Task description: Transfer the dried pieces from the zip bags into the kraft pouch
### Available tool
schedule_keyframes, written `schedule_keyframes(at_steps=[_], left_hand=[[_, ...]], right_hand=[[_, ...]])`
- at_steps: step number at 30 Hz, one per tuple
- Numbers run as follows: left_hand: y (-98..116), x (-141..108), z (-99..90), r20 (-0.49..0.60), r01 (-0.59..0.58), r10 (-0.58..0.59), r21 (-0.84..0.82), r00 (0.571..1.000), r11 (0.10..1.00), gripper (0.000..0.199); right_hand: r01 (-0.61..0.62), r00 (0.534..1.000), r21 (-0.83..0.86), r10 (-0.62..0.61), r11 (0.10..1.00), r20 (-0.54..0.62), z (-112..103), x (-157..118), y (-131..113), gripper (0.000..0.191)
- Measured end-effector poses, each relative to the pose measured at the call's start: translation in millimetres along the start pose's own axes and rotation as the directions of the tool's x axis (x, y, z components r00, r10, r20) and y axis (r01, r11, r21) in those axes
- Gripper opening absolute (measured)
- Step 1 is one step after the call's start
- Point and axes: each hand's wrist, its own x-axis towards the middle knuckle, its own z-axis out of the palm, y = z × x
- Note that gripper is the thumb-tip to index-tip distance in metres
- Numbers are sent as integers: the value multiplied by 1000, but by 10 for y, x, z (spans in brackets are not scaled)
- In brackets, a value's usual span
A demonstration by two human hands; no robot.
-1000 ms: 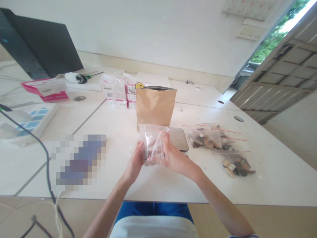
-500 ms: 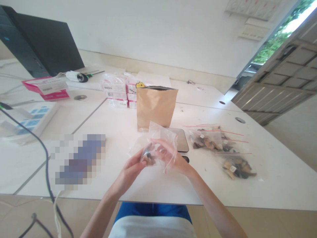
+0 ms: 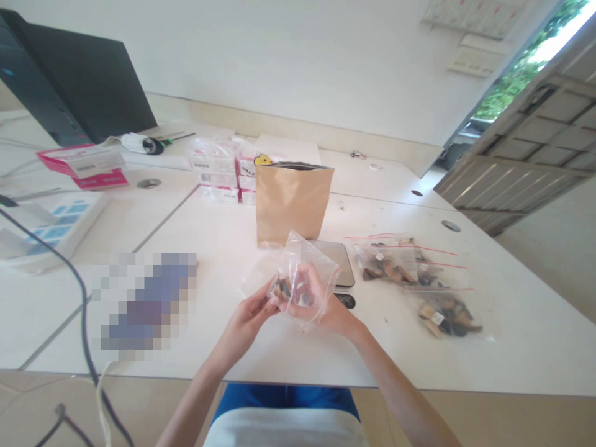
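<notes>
The left hand (image 3: 251,310) closes its grip on the filled end of a clear bag (image 3: 305,250) above the table (image 3: 223,242), probably bearing its weight; the right hand (image 3: 329,310), grip curled, apparently steadies the loose plastic.

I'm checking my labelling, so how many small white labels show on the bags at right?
2: one label on the rear bag, another on the front bag. Overlapping plastic may hide more.
</notes>
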Motion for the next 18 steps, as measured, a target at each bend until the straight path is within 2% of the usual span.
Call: schedule_keyframes(at_steps=[5, 9, 13, 18], left_hand=[[28, -20, 15, 56, 6, -8, 34, 998, 999, 52], [-24, 10, 14, -1, 39, -39, -5, 999, 999, 61], [-53, 68, 30, -12, 35, -37, -148, 999, 988, 55], [27, 115, 46, -77, 43, -44, -19, 996, 999, 54]], right_hand=[[31, 999, -74, -29, 997, 32, 1, 53, 15, 54], [64, 998, -79, -66, 995, -26, 23, 98, 80, 49], [61, 992, 34, -57, 998, -113, 66, 94, 145, 27], [-9, 992, 194, 34, 981, -124, 80, 49, 206, 32]])
